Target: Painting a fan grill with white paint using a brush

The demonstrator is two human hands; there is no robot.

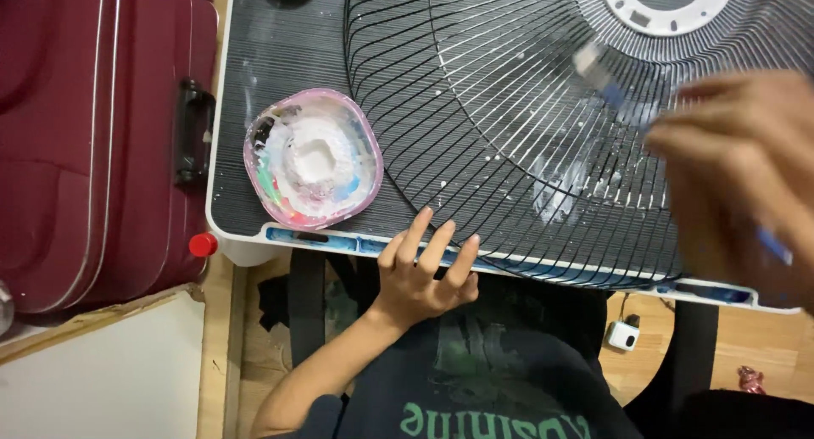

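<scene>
Where fan grille [543, 125] covers black desk [297, 49], wood floor [222, 354]

On the desk [254, 66] the fan grille [526, 125] lies, with the bowl [312, 159] just left of it and the suitcase [93, 134] farther left, off the desk.

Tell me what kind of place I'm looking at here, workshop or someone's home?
Most likely a room in a home, not a workshop: a maroon suitcase stands beside a small dark table, the floor is wood, and the fan grille is being painted on that table.
</scene>
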